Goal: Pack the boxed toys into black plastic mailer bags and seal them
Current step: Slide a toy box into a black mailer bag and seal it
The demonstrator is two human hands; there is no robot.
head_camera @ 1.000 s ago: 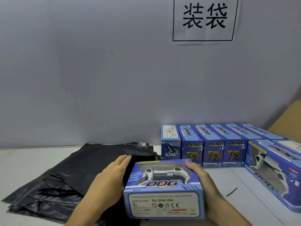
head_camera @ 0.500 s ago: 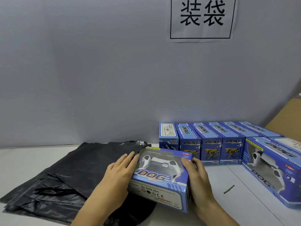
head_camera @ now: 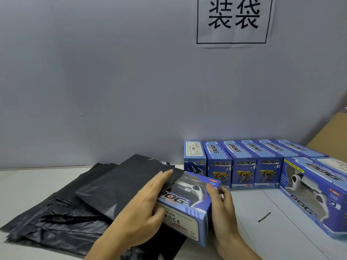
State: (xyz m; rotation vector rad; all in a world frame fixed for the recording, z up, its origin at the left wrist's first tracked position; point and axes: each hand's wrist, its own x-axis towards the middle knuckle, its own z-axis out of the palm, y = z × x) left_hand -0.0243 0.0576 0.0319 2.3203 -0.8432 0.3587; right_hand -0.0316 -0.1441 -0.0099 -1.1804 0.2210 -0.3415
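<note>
The toy box (head_camera: 187, 205) now sits partly inside the black mailer bag (head_camera: 120, 186). The left hand (head_camera: 144, 207) pinches the bag's edge; the right hand (head_camera: 223, 209) grips the box end.

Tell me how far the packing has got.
Done: no sealed bag is in view. In hand: the left hand lifts the mouth of the top black mailer bag while the right hand pushes one toy box in; its far corner is under the flap. Left: seal it, then pack the row of boxes and the large box.
</note>
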